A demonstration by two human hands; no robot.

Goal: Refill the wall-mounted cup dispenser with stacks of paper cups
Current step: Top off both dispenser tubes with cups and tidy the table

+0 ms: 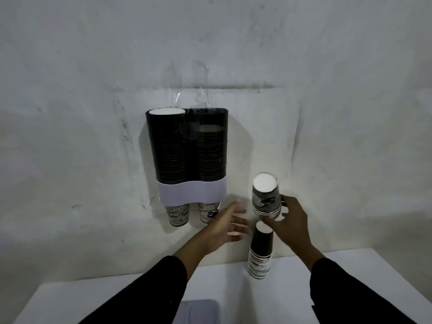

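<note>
The wall-mounted cup dispenser has two dark tubes and a white band at the bottom. Its left tube is full to the rim; the right tube's stack stops lower. A printed cup sticks out below each tube. My right hand grips a short stack of paper cups, lifted just above a taller stack that stands on the white table. My left hand hovers with fingers spread between the dispenser and the stacks, holding nothing.
The white table runs along the wall, with its right edge at the far right. A pale flat object lies at the table's near edge between my arms. Clear plastic hangs on the wall above the dispenser.
</note>
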